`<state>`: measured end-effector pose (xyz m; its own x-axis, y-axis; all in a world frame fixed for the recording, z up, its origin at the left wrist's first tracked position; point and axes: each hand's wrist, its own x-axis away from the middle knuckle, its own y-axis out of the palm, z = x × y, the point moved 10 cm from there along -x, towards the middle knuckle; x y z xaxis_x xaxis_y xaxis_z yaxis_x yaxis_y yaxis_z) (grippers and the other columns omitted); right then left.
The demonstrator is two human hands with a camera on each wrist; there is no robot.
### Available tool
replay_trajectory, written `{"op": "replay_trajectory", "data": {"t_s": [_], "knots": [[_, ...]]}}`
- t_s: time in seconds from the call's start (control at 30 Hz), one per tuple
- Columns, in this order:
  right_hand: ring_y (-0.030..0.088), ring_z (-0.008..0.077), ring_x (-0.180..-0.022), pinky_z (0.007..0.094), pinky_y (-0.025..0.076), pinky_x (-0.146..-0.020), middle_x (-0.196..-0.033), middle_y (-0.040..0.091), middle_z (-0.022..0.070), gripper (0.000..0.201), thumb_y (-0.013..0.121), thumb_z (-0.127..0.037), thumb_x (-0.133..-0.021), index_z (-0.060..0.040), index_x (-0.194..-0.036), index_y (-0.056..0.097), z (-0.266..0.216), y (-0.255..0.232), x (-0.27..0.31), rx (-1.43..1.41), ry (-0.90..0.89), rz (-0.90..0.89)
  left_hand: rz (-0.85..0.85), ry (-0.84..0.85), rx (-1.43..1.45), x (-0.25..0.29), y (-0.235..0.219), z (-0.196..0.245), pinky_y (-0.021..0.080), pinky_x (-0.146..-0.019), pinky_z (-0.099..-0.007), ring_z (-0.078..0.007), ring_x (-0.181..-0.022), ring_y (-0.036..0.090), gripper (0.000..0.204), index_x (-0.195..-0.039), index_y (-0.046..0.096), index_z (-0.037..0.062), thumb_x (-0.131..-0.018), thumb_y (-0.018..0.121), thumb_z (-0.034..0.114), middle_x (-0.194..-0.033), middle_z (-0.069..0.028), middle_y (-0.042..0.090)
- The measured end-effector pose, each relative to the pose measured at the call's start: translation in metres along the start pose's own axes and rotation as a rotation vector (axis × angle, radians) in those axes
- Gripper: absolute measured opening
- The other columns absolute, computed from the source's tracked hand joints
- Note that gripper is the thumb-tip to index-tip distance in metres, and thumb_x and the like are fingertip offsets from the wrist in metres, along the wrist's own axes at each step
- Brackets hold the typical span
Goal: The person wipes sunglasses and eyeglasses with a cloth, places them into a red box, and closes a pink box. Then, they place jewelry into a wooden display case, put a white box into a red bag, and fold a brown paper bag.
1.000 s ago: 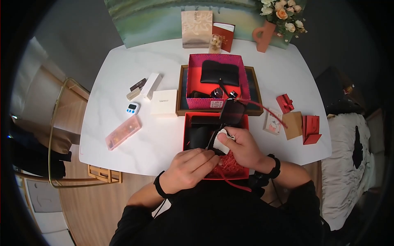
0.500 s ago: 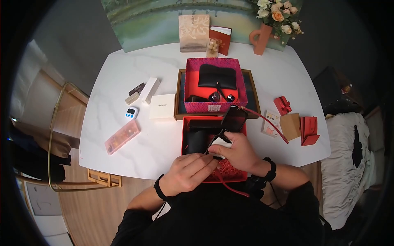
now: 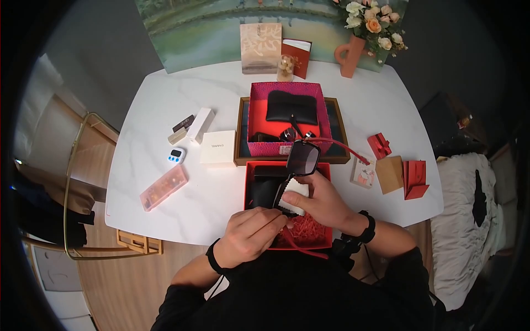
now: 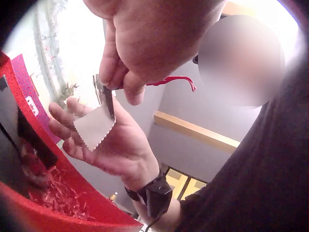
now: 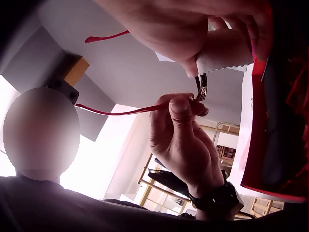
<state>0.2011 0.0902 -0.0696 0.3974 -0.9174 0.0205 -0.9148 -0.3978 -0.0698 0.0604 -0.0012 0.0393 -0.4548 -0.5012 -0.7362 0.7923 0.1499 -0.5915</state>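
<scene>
Sunglasses with a dark lens and red temples are held over an open red box with red shredded paper. My left hand pinches the frame near a hinge between thumb and fingers; the right wrist view shows this hand at the red temple. My right hand holds a white zigzag-edged cloth with its thumb against the frame. In the left wrist view the cloth lies against the right palm. The lens beneath the cloth is hidden.
A pink patterned box holding a black pouch stands on a framed tray behind. At left are a white box, a timer and a pink case. Red boxes lie at right, a vase behind.
The sunglasses have turned, so the uncovered lens faces up more and the far red temple has swung up. My right hand and the cloth have shifted on the frame; the view has tilted slightly.
</scene>
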Motion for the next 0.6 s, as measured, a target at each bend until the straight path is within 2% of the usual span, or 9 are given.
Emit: {"op": "replay_trajectory", "data": {"t_s": [0.03,0.17,0.23,0.27,0.33,0.47,0.53,0.6], "knots": [[0.067,0.0173,-0.103,0.0359,0.058,-0.088,-0.114,0.066,0.0107,0.064,0.088,-0.035,-0.096,0.0022,-0.136,0.054,-0.005,-0.003,-0.001,-0.007,-0.047,0.028,0.001,0.001,-0.002,0.0,0.0,0.0,0.059,-0.063,-0.034,-0.0231,-0.078,0.071,0.034,-0.105,0.076,-0.0027,-0.071,0.082,-0.004,-0.101,-0.0104,0.07],[0.066,0.0181,-0.105,0.0378,0.058,-0.086,-0.116,0.064,0.0129,0.071,0.092,-0.037,-0.091,0.0013,-0.133,0.05,-0.027,-0.007,-0.001,0.101,-0.016,0.048,0.029,-0.004,-0.013,0.001,0.001,-0.002,0.059,-0.063,-0.0336,-0.0224,-0.079,0.072,0.033,-0.104,0.076,-0.0023,-0.071,0.082,-0.004,-0.1,-0.0098,0.07],[0.067,0.0095,-0.096,0.0299,0.055,-0.076,-0.104,0.067,0.0062,0.058,0.092,-0.028,-0.092,-0.003,-0.125,0.052,-0.045,-0.016,0.003,0.616,-0.099,0.168,0.031,-0.012,-0.022,0.002,0.002,-0.002,0.059,-0.063,-0.0334,-0.0222,-0.079,0.073,0.032,-0.103,0.076,-0.002,-0.072,0.082,-0.003,-0.099,-0.0094,0.071],[0.067,0.0095,-0.096,0.0299,0.055,-0.076,-0.104,0.067,0.0062,0.058,0.092,-0.028,-0.092,-0.003,-0.125,0.052,-0.053,-0.017,0.002,0.617,-0.101,0.169,0.033,-0.019,-0.026,0.001,0.003,-0.002,0.059,-0.063,-0.0332,-0.0221,-0.079,0.073,0.032,-0.103,0.076,-0.0017,-0.072,0.082,-0.003,-0.099,-0.0091,0.071],[0.068,0.0081,-0.089,0.028,0.053,-0.071,-0.096,0.07,0.0052,0.049,0.093,-0.026,-0.092,-0.0042,-0.111,0.053,-0.044,-0.013,0.0,0.572,0.145,0.038,0.033,-0.027,-0.029,0.0,0.002,-0.001,0.059,-0.063,-0.033,-0.022,-0.079,0.073,0.032,-0.103,0.077,-0.0013,-0.072,0.082,-0.003,-0.099,-0.0087,0.071],[0.067,0.0078,-0.083,0.0278,0.054,-0.069,-0.091,0.072,0.0027,0.036,0.088,-0.018,-0.096,-0.0022,-0.109,0.059,-0.017,-0.004,-0.003,0.351,0.099,-0.042,0.021,-0.048,-0.04,-0.003,0.003,0.0,0.061,-0.065,-0.034,-0.025,-0.079,0.075,0.027,-0.101,0.076,-0.0034,-0.076,0.085,-0.006,-0.096,-0.0109,0.073],[0.069,0.0083,-0.086,0.0278,0.056,-0.071,-0.099,0.074,0.0042,0.023,0.081,-0.009,-0.101,0.0,-0.113,0.064,-0.019,0.01,-0.001,0.012,0.108,-0.096,0.029,-0.046,-0.045,-0.003,0.003,-0.001,0.061,-0.065,-0.034,-0.0249,-0.078,0.075,0.027,-0.101,0.076,-0.0034,-0.076,0.085,-0.006,-0.095,-0.011,0.073],[0.07,0.0092,-0.087,0.0281,0.057,-0.074,-0.101,0.074,0.0047,0.02,0.077,-0.008,-0.104,0.0006,-0.117,0.065,-0.018,0.016,0.003,-0.08,0.098,-0.132,0.05,-0.037,-0.082,-0.001,0.003,-0.002,0.059,-0.063,-0.0334,-0.0225,-0.077,0.072,0.032,-0.104,0.077,-0.0019,-0.073,0.083,-0.002,-0.099,-0.0092,0.071]]}}
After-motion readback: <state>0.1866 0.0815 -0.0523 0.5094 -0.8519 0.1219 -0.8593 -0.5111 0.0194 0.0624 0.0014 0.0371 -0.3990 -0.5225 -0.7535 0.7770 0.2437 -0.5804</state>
